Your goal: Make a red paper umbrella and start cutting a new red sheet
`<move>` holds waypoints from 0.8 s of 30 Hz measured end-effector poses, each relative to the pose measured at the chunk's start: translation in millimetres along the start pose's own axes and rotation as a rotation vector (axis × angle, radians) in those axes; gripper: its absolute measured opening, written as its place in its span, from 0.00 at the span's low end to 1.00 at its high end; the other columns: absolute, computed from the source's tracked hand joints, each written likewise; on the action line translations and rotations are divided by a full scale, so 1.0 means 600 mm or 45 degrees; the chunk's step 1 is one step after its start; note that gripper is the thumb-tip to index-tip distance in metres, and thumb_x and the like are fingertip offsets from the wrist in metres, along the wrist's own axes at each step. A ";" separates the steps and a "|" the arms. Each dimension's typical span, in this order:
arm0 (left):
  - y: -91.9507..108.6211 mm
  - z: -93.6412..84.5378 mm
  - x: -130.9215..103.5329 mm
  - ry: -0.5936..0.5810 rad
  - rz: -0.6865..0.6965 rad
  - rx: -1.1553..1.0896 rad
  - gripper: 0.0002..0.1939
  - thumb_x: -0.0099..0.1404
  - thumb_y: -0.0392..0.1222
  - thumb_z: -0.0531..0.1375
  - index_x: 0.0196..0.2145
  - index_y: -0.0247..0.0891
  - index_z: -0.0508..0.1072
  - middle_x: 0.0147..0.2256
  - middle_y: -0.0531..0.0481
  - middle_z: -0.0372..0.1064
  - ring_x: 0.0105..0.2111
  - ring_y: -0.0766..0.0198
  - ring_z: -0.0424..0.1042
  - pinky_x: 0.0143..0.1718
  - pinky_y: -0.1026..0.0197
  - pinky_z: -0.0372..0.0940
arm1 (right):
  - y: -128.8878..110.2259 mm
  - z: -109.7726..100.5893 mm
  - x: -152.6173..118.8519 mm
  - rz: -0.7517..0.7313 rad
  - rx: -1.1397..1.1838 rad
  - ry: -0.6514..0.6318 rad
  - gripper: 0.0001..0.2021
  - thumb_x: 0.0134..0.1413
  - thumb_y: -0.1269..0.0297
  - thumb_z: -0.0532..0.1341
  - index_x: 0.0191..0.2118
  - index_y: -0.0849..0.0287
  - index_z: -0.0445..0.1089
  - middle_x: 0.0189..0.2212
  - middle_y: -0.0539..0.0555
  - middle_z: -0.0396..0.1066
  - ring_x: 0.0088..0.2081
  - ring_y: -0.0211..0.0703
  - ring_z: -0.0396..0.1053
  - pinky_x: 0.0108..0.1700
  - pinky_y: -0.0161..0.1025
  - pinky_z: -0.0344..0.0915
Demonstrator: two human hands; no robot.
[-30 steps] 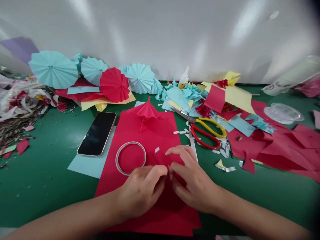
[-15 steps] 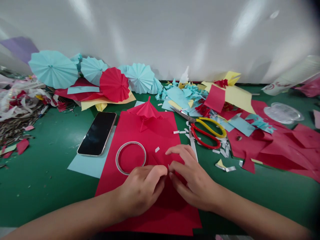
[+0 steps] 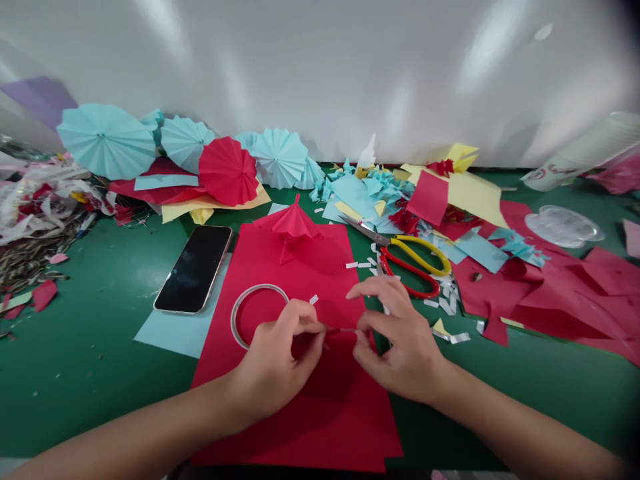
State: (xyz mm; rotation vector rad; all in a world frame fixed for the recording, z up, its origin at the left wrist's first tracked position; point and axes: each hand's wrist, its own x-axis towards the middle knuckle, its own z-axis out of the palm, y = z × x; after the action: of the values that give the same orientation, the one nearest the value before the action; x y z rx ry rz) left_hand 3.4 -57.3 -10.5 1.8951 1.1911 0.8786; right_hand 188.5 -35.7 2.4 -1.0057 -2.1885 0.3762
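Observation:
My left hand (image 3: 285,363) is closed, with thumb and forefinger pinching one end of a thin strip (image 3: 343,330). The other end is between the thumb and forefinger of my right hand (image 3: 400,350), whose remaining fingers are raised. Narrow and reddish or see-through, the strip stretches level across the gap; its material is too fine to make out. Below both hands lies a stack of red paper (image 3: 310,427). A roll of tape (image 3: 235,319) rests on it beside my left hand. Farther back on the sheet, a small red paper umbrella (image 3: 293,223) stands on its stick.
To the left, a phone (image 3: 194,270) lies on light blue paper (image 3: 175,337). Scissors (image 3: 420,257) with red and yellow handles lie right, among white scraps. Pleated paper discs (image 3: 107,140) line the wall. Several paper offcuts (image 3: 550,300) cover the right side.
My hands have moved apart, the right one shifting rightward. The thin strip now shows stretched between them.

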 end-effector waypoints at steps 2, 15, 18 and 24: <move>0.000 -0.001 0.003 0.010 -0.067 -0.049 0.08 0.60 0.33 0.53 0.34 0.42 0.55 0.28 0.56 0.70 0.31 0.66 0.73 0.29 0.67 0.66 | 0.008 -0.004 0.005 0.009 -0.034 0.070 0.09 0.39 0.78 0.55 0.18 0.59 0.58 0.37 0.56 0.62 0.41 0.48 0.60 0.42 0.49 0.60; 0.004 0.001 0.006 0.027 -0.210 -0.504 0.08 0.61 0.32 0.52 0.33 0.41 0.54 0.31 0.53 0.69 0.28 0.66 0.73 0.29 0.63 0.69 | 0.032 0.004 0.003 0.324 -0.100 -0.071 0.12 0.53 0.76 0.48 0.38 0.58 0.66 0.33 0.54 0.72 0.35 0.41 0.70 0.36 0.38 0.67; 0.003 0.001 0.006 0.018 -0.199 -0.494 0.07 0.61 0.32 0.52 0.34 0.41 0.54 0.30 0.53 0.69 0.29 0.66 0.73 0.30 0.63 0.69 | 0.027 0.001 0.004 0.411 0.094 -0.140 0.18 0.50 0.79 0.46 0.43 0.58 0.65 0.38 0.56 0.71 0.41 0.42 0.69 0.42 0.43 0.66; 0.000 0.002 0.005 -0.007 -0.206 -0.391 0.06 0.61 0.34 0.52 0.34 0.41 0.55 0.29 0.54 0.67 0.30 0.66 0.72 0.32 0.62 0.67 | 0.008 0.000 0.012 0.627 1.275 -0.321 0.22 0.48 0.78 0.50 0.49 0.51 0.55 0.48 0.54 0.63 0.47 0.41 0.66 0.46 0.45 0.64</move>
State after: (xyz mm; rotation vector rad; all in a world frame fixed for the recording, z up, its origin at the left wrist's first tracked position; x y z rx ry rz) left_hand 5.2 -54.6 -10.4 1.5335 1.1179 0.9087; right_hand 187.8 -27.4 3.1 -0.8895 -1.5388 1.6866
